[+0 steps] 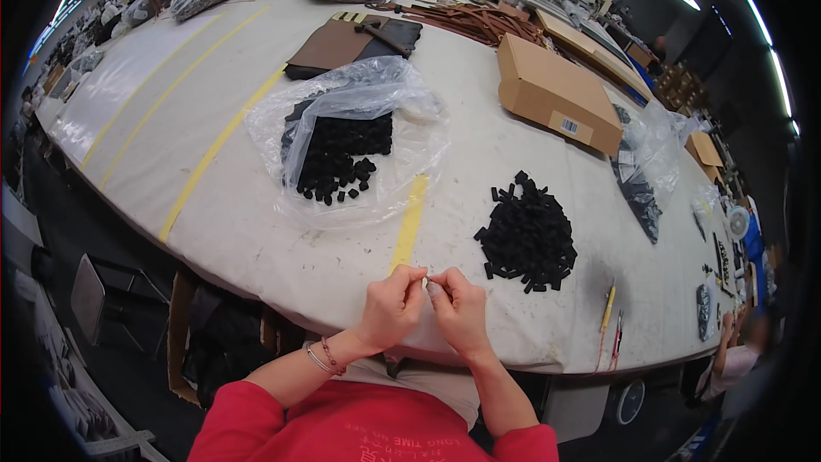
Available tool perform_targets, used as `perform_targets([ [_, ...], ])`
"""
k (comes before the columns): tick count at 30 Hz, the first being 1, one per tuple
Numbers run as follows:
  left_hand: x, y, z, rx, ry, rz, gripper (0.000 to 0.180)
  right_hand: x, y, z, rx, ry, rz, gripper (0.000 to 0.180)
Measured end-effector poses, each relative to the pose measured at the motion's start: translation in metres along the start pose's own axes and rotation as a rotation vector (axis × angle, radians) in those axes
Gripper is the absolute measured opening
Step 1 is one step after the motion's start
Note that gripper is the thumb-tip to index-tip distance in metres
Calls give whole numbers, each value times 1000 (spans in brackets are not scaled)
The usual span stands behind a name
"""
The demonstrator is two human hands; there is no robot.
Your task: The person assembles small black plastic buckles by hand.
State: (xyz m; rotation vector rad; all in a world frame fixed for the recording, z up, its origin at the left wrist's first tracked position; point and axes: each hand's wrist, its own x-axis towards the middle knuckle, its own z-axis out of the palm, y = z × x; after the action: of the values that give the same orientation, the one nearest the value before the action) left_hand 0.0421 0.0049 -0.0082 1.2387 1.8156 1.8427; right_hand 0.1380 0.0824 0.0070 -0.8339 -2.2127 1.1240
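Observation:
My left hand (394,308) and my right hand (459,306) meet above the table's near edge, both with their fingers pinched. A small dark piece (427,281) shows between the fingertips of both hands; most of it is hidden, so its kind cannot be told. To the right and farther in lies a loose heap of small black blocks (527,235). Beyond my left hand, a clear plastic bag (410,133) lies spread open, with more black blocks (346,154) on and spilling from it.
Behind the bag lie brown and black flat pieces (329,44). A cardboard box (556,90) sits at the far right, near brown strips (479,24). A yellow-handled tool (608,308) and a red pen-like tool (617,335) lie at right. Another person (740,355) is at the right edge.

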Motion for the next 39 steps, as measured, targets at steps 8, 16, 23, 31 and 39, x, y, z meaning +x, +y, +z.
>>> perform_targets([
  [8,11,4,-15,-1041,-202,-850,22,-9,12,6,-53,170,-192,12],
  [16,5,10,-11,-1398,-210,-1064,18,-19,3,10,95,174,-167,12],
  [23,43,-16,-36,-1187,87,-870,21,3,15,-40,-354,138,92,15],
  [31,42,-1,-32,-681,-247,-665,16,10,43,-53,-694,74,96,12],
  [39,33,9,-20,-10,-428,-266,13,16,37,-56,-560,93,145,13],
])
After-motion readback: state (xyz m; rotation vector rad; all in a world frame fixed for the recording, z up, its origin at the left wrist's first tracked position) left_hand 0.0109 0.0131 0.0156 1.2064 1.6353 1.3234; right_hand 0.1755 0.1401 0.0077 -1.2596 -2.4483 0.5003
